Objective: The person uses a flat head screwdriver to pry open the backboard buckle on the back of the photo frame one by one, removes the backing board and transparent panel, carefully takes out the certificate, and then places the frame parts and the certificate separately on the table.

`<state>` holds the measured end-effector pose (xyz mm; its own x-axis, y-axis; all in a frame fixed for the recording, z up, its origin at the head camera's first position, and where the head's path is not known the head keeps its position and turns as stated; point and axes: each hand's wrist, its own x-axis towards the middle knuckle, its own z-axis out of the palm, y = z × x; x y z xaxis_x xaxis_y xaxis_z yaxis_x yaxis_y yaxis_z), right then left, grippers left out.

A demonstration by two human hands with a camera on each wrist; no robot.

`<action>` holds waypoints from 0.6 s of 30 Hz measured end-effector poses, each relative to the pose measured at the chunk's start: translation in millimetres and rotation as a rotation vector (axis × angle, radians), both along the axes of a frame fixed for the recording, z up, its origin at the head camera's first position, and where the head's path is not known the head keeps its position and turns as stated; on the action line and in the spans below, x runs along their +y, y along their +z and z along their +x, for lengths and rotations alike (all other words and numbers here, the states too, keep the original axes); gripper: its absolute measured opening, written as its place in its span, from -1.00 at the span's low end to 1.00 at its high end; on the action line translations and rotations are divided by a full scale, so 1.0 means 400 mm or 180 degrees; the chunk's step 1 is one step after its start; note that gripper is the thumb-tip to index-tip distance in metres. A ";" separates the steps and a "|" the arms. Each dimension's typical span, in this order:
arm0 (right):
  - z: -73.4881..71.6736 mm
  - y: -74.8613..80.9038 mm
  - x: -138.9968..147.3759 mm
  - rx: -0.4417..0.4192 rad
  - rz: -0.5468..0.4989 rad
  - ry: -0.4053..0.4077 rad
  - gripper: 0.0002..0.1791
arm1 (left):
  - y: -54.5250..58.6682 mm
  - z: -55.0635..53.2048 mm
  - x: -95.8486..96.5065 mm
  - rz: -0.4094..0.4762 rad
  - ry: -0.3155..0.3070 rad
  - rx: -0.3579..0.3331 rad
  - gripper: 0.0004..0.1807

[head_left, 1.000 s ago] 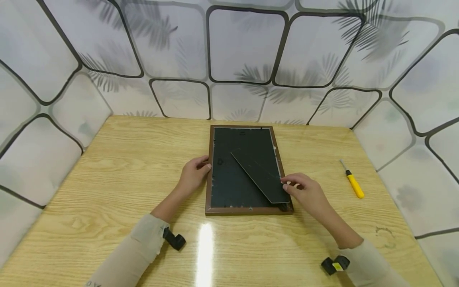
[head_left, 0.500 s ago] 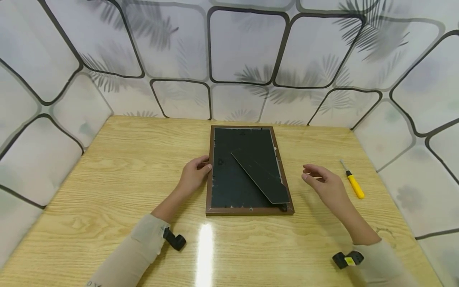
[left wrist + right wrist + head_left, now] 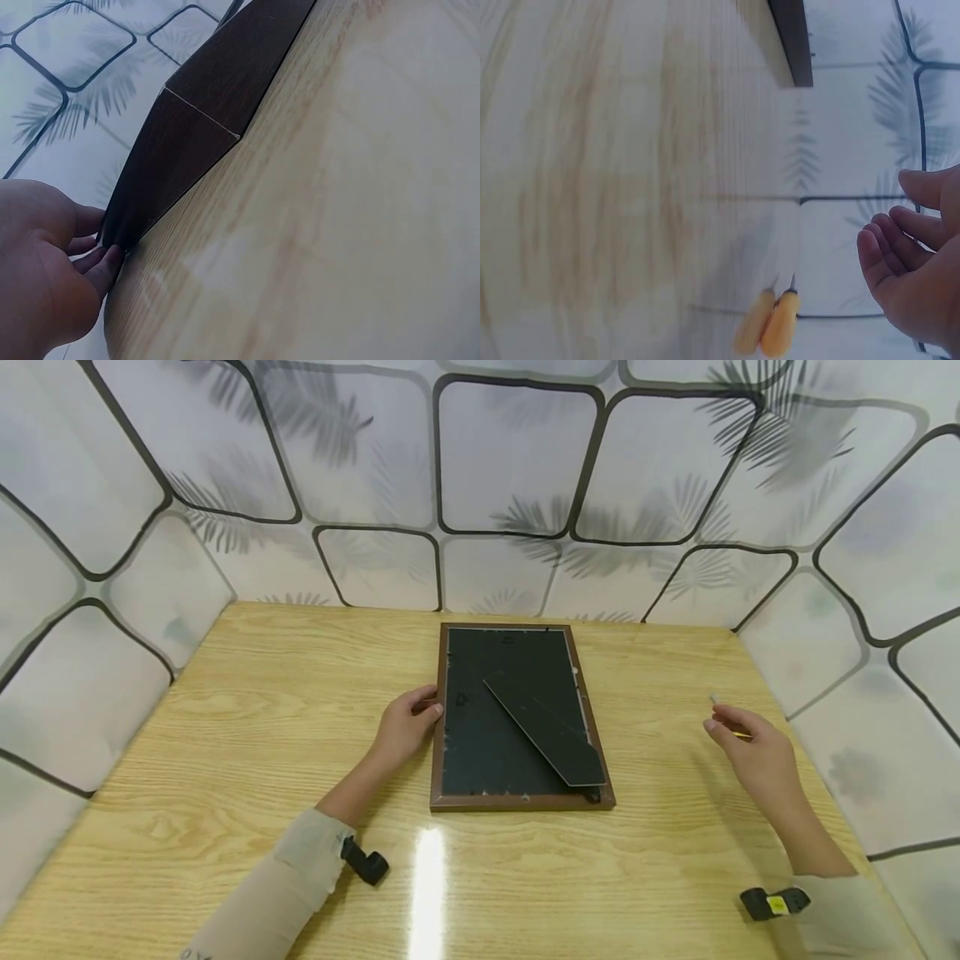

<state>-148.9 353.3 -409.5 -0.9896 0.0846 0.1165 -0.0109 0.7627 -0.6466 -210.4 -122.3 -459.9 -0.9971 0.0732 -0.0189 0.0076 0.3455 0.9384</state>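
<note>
A picture frame (image 3: 439, 743) with a brown border lies face down, its black back and slanted stand leg (image 3: 555, 735) upward. Fingers and thumb of my left hand (image 3: 402, 727) pinch its left border. In the left wrist view, that hand (image 3: 49, 262) grips the frame's dark side (image 3: 172, 142) beyond a corner joint. My right hand (image 3: 757, 756) hovers over a screwdriver (image 3: 781, 322) with a yellow handle, hiding most of it in the head view. In the right wrist view, the right hand (image 3: 915, 255) has loosely bent fingers with nothing between them, apart from the screwdriver.
The light wood-grain table (image 3: 300, 660) is glossy, with a bright reflection in front of the frame. Patterned white panels (image 3: 510, 452) stand at its back and sides. Each sleeve carries a small black camera, such as the right one (image 3: 772, 904).
My right hand has let go of the stand leg near the frame's lower right and moved right, over the screwdriver. The left hand and the frame stay almost where they were.
</note>
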 end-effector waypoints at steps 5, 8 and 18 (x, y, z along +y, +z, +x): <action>0.001 -0.012 0.038 0.0011 0.0069 -0.0217 -0.39 | -0.001 0.000 -0.001 0.0015 -0.0008 0.0009 -0.54; 0.002 -0.015 0.052 -0.0038 0.0057 -0.0341 -0.39 | -0.002 -0.001 -0.002 0.0042 0.0007 -0.0002 -0.54; 0.004 -0.043 0.107 -0.0410 0.0172 -0.0577 -0.33 | 0.001 0.001 -0.002 -0.0009 -0.0016 0.0018 -0.51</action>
<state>-147.3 396.2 -426.6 -0.9657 0.2596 -0.0005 0.2095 0.7782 -0.5920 -210.2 -123.1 -459.6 -0.9969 0.0780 -0.0135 0.0146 0.3481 0.9373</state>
